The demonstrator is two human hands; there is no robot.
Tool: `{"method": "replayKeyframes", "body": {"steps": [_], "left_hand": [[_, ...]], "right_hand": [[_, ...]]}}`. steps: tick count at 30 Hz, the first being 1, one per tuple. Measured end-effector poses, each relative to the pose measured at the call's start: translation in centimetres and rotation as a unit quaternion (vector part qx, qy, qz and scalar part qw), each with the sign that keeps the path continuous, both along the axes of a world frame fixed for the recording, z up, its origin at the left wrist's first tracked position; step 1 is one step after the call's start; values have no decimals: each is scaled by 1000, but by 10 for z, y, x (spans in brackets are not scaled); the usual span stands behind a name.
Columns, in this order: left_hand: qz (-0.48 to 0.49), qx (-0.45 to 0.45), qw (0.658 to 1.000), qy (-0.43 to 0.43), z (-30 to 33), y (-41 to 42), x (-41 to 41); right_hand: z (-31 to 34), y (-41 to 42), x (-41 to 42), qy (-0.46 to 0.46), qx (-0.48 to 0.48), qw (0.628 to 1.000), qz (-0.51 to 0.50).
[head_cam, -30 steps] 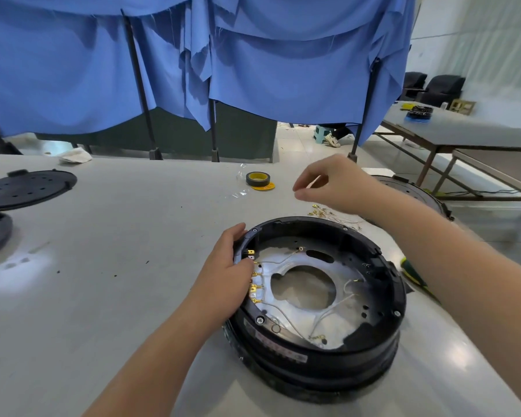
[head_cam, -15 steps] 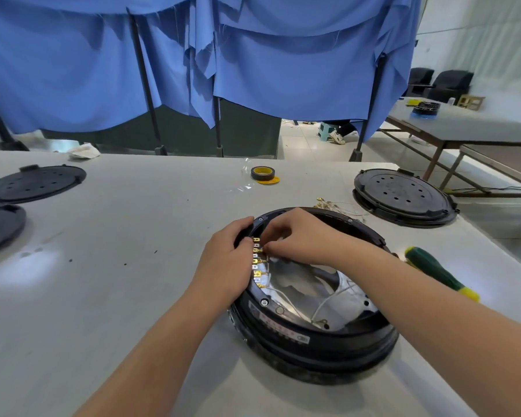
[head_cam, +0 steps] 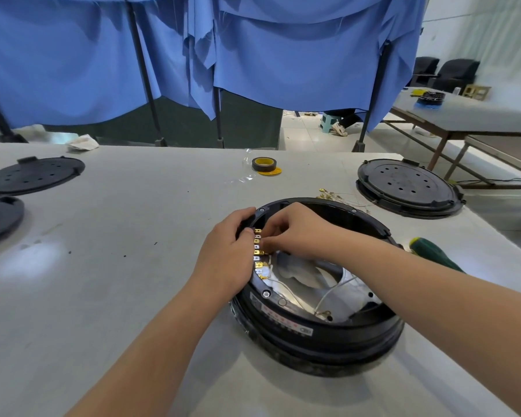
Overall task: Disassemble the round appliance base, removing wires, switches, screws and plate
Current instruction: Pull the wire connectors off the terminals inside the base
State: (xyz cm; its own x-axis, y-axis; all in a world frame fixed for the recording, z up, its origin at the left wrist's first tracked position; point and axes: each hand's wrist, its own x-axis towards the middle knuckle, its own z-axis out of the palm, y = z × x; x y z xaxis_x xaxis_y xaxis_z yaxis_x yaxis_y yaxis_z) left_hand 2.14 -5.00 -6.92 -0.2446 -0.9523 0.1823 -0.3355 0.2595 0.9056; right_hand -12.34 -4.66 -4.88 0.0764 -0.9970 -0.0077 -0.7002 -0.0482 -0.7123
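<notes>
1. The round appliance base (head_cam: 319,332), a black ring with a silver plate (head_cam: 337,299) inside it, sits on the grey bench (head_cam: 118,266) just right of the middle, close to the person.
2. The left hand (head_cam: 226,257) grips the left rim of the base, its fingers curled over the edge and its thumb on the outer wall.
3. A column of brass terminals (head_cam: 257,254) runs down the inner left wall, just beside the left fingers.
4. The right hand (head_cam: 295,233) reaches in across the ring; its fingers are bent and drawn together at the terminals. They seem to pinch something there, but what they hold is too small to tell.
5. Thin white wires (head_cam: 334,288) lie loose over the plate, running toward the near inner edge.
6. A small heap of removed wires with brass ends (head_cam: 340,195) lies on the bench just behind the base.
7. A black round cover (head_cam: 409,186) lies upside down at the far right of the bench, well apart from the hands.
8. Two more black covers (head_cam: 30,174) lie at the left edge.
9. A roll of yellow tape (head_cam: 264,164) stands near the far edge of the bench.
10. A green-handled screwdriver (head_cam: 433,249) lies on the bench just right of the base, partly hidden by the right forearm.
</notes>
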Motion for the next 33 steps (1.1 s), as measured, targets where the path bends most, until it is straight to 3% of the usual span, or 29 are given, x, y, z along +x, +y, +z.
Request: {"method": "replayKeyframes", "body": {"steps": [25,33], "left_hand": [[-4,9,1000,3,0,1,1],[1,9,1000,8,0,0,1]], "right_hand": [[6,3,2,5,56,998,-41],[3,7,-1,0,11,999,-33]]}}
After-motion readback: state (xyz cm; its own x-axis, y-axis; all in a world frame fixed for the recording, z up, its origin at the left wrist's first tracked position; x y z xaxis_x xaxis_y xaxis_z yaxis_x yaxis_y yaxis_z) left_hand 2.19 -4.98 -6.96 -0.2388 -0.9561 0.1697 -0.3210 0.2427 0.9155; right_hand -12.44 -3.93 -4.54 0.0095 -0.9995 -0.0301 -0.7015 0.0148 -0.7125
